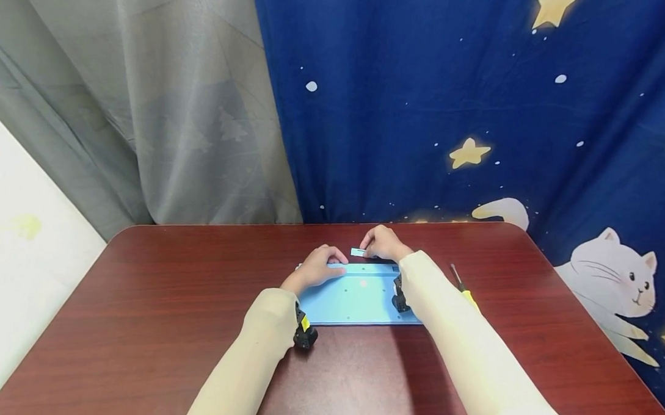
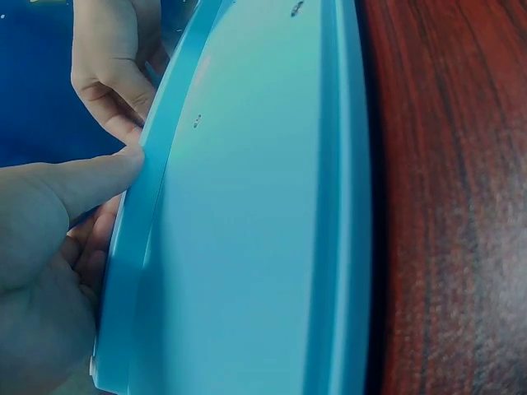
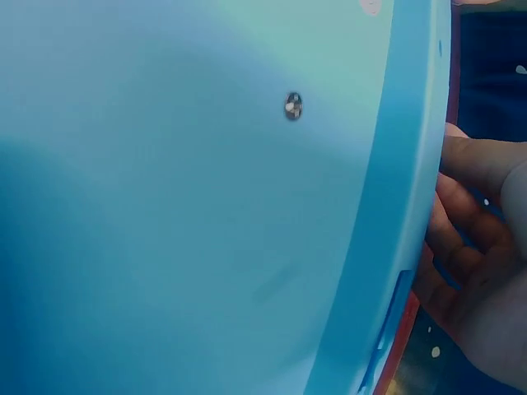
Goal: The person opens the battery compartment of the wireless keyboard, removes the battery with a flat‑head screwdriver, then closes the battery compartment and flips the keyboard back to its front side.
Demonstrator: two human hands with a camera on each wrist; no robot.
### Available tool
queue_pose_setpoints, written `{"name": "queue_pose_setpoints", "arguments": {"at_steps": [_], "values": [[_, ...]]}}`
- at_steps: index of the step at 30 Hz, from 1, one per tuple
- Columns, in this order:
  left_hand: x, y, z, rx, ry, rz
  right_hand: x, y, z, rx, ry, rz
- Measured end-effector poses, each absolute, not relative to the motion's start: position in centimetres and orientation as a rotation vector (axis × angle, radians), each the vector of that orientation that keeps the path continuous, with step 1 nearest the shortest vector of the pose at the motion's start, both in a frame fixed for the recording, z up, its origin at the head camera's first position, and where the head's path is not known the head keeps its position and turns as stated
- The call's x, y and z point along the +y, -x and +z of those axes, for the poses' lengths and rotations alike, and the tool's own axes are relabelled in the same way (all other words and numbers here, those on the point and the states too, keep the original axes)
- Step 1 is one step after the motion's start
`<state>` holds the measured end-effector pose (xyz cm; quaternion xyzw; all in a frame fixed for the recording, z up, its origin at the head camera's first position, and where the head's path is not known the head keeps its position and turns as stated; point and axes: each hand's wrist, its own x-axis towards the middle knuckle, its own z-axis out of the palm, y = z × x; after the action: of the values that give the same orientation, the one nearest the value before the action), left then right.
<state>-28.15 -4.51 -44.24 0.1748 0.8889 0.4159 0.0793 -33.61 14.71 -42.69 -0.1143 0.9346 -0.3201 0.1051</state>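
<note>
A light-blue keyboard (image 1: 352,301) lies on the table, its flat underside up and dotted with small screws (image 3: 293,106). My left hand (image 1: 318,268) grips its far edge near the left; in the left wrist view the thumb (image 2: 99,177) presses the rim and the fingers bend behind it. Just beyond that edge, my right hand (image 1: 386,243) pinches a small light-blue cover piece (image 1: 357,252) with a dark slot. The right wrist view shows this hand's curled fingers (image 3: 461,239) behind the rim, the piece hidden there. A recess (image 3: 385,333) opens in the rim near the right hand.
A screwdriver (image 1: 470,297) with a yellow handle lies right of the keyboard, partly behind my right sleeve. The dark red wooden table (image 1: 165,311) extends around it. Grey (image 1: 197,114) and blue star-patterned curtains (image 1: 384,108) hang behind the far edge.
</note>
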Motion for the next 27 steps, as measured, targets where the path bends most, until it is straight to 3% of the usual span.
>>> {"name": "queue_pose_setpoints", "arguments": {"at_steps": [27], "values": [[-4.5,28.1,-44.1,2.686,-0.520,1.226,16.0,32.9,-39.7,2.683,0.570,-0.887]]}}
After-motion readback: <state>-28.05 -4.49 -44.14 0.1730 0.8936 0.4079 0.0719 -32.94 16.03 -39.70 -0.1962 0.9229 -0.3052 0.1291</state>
